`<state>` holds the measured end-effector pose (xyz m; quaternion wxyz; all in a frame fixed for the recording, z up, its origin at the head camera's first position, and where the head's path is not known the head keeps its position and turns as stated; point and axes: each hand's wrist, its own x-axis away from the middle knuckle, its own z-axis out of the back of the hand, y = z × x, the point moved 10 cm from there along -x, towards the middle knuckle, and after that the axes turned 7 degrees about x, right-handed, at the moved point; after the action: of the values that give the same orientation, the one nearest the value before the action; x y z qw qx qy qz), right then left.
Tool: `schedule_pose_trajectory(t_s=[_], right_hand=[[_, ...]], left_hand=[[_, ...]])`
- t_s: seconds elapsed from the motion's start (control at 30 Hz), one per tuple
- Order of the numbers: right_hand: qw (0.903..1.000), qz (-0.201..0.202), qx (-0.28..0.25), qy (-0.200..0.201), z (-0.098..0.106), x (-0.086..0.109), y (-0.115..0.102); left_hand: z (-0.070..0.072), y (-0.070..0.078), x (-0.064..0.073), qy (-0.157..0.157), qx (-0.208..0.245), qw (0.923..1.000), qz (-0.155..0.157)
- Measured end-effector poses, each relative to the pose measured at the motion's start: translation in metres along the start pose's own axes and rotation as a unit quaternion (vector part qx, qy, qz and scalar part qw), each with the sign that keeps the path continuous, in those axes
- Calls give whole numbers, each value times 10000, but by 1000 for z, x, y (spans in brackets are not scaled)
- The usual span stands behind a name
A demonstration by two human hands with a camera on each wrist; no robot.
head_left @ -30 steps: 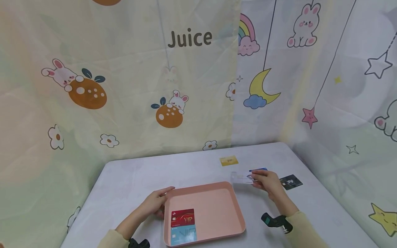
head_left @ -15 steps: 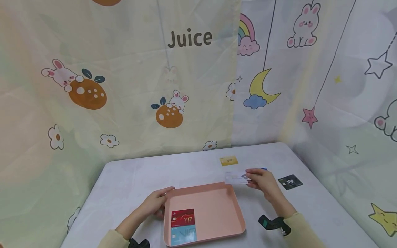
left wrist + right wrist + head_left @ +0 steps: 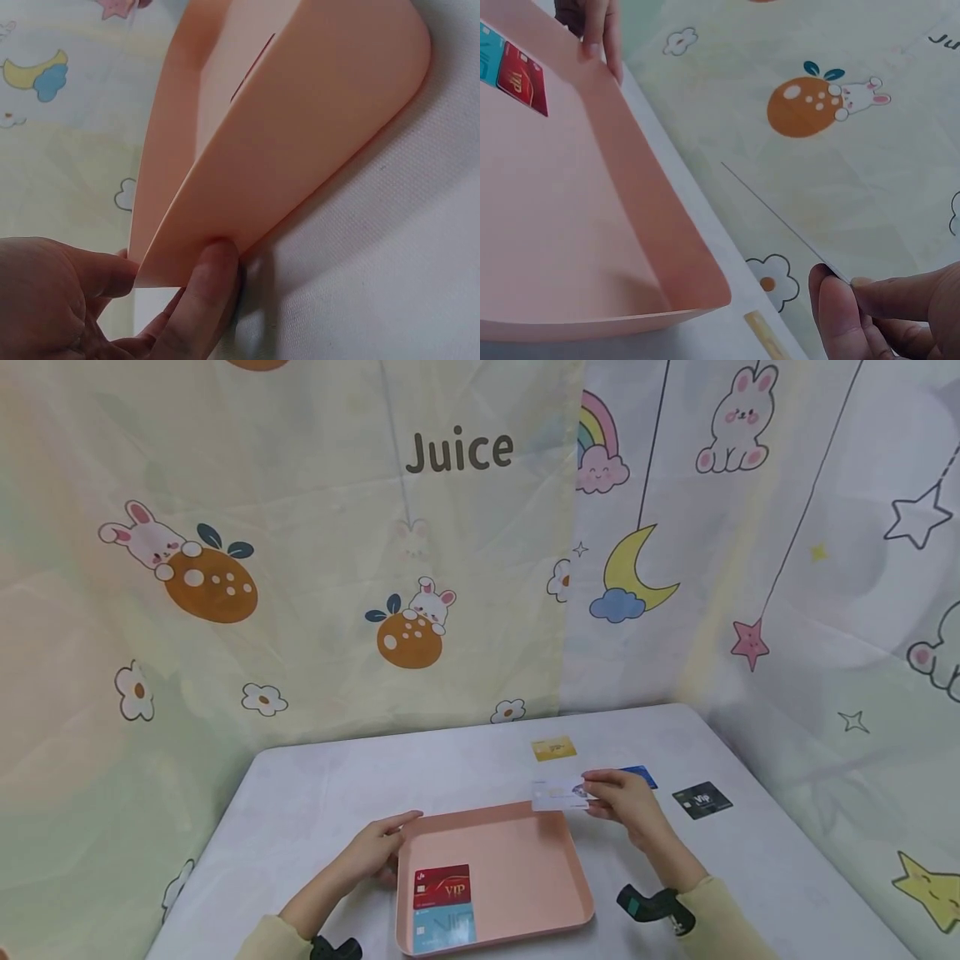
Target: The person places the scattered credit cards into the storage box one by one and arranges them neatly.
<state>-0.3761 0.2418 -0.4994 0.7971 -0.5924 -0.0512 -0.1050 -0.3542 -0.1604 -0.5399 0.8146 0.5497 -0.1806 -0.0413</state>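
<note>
In the head view my right hand (image 3: 628, 803) pinches a whitish, pale card (image 3: 557, 794) by its right end, over the far right corner of a pink tray (image 3: 517, 877). The right wrist view shows this card (image 3: 776, 216) nearly edge-on between thumb and fingers, apart from the tray. My left hand (image 3: 369, 853) holds the tray's far left corner; in the left wrist view the thumb (image 3: 214, 277) presses the outer wall. Inside the tray, at the near left, a red VIP card (image 3: 442, 887) lies just above a light blue card (image 3: 444, 928).
Beyond the tray a gold card (image 3: 553, 748) lies on the white table (image 3: 337, 781). A blue card (image 3: 642, 775), partly behind my right hand, and a black VIP card (image 3: 702, 800) lie to the right. Printed curtains (image 3: 315, 552) hang behind the table.
My right hand has moved left with the pale card, from beside the tray to over its far right corner, uncovering more of the blue card. The left hand and tray stay in place.
</note>
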Motion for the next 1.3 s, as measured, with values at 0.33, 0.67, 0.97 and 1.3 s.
schedule_pose_trajectory(t_s=[0.33,0.67,0.97,1.3], right_hand=[[10000,14,-13,-34,-8,3,0],[9999,70,19,-101,-21,8,-4],[9999,-41,91,-86,-29,8,0],[9999,-40,129,-91,-37,10,-1]], left_hand=[[-1,2,0,-8,30,10000,-63],[1,0,0,36,21,10000,-48],[3,1,0,24,64,9999,-83],[0,1,1,-26,64,9999,-83]])
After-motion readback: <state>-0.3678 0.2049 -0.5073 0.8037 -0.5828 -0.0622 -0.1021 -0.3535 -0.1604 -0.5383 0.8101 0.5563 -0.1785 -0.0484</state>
